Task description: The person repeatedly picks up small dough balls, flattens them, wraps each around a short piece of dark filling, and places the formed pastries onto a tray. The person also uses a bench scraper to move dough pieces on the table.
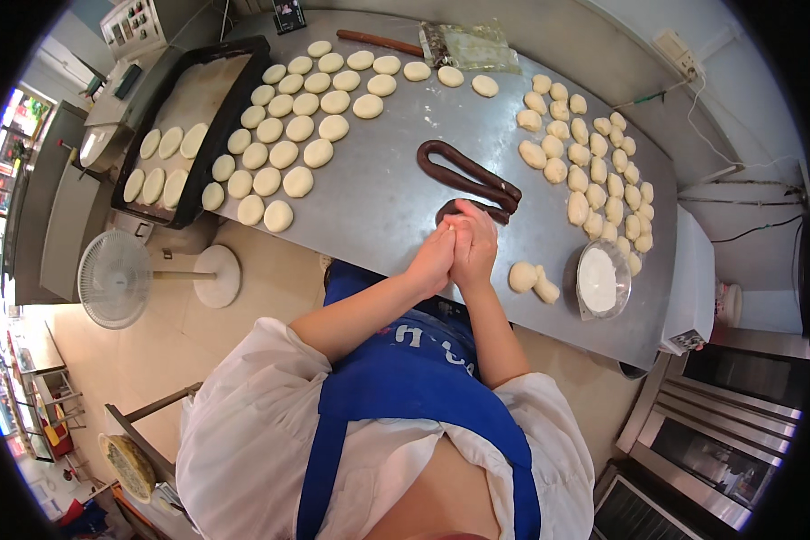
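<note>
My left hand (pixel 434 259) and my right hand (pixel 475 241) are closed and pressed together over the near edge of the steel table. Whatever lies between their palms is hidden by the fingers. Just beyond the fingertips lies a thick, dark brown rope of paste (pixel 466 167), folded into long loops, its nearest stretch partly covered by my hands. Two joined lumps of pale dough (pixel 524 277) rest to the right of my right hand. Beside them stands a clear bowl of white flour (pixel 598 279).
Rows of flat, round dough discs (pixel 283 154) cover the table's left side. Several rounded dough pieces (pixel 594 171) cluster on the right. A black baking tray (pixel 259 61) with some discs stands at left. A rolling pin (pixel 378 40) and plastic bag (pixel 477 47) lie at the back.
</note>
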`<control>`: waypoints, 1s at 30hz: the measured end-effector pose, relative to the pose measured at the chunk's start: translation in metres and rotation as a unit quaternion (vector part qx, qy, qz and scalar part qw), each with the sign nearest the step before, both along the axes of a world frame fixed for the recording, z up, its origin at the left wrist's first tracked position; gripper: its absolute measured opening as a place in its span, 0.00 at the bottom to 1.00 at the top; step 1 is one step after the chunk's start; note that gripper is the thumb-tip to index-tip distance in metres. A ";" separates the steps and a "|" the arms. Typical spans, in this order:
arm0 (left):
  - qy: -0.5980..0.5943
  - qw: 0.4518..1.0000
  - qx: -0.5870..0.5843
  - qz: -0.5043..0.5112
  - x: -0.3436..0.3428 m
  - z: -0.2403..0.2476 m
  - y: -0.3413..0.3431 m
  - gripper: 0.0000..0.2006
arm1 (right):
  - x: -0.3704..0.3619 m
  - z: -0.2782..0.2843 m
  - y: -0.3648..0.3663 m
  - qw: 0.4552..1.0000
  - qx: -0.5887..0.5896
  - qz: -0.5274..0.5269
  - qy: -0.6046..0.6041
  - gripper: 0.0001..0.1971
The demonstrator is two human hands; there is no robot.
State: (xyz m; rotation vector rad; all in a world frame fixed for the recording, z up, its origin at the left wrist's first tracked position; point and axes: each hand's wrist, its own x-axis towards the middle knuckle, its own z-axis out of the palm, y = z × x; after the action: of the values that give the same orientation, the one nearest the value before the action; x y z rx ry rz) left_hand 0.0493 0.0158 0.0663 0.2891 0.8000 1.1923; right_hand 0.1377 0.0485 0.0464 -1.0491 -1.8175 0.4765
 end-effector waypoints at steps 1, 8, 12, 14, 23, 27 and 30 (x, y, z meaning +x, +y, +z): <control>-0.035 0.999 -0.026 0.016 0.001 0.004 -0.001 0.15 | 0.001 -0.001 0.000 1.000 0.009 -0.002 -0.005 0.13; 0.001 0.999 -0.035 -0.038 -0.016 0.009 0.003 0.23 | -0.003 -0.007 -0.004 0.994 0.096 -0.006 -0.059 0.13; -0.014 1.000 0.006 0.022 0.012 0.010 -0.001 0.30 | 0.001 0.002 0.007 0.984 -0.100 -0.054 0.136 0.21; 0.034 0.996 0.084 -0.003 0.004 -0.013 0.008 0.28 | 0.004 0.000 0.014 0.918 -0.242 -0.059 0.308 0.24; 0.000 0.998 -0.048 -0.050 0.002 -0.026 0.006 0.24 | 0.005 -0.003 0.003 0.970 -0.172 0.015 0.170 0.21; 0.051 0.989 0.023 -0.135 0.004 -0.029 0.020 0.28 | 0.039 -0.003 -0.003 0.999 0.022 -0.043 0.006 0.21; 0.035 0.975 -0.012 -0.220 0.025 -0.031 0.029 0.31 | 0.061 -0.018 -0.016 0.995 -0.076 -0.066 0.003 0.15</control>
State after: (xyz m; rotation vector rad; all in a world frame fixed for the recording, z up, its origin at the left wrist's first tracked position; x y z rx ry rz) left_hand 0.0747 0.0444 0.0354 0.4643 0.7615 0.7582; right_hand 0.1986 0.0328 0.0289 -1.2617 -1.7139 0.5444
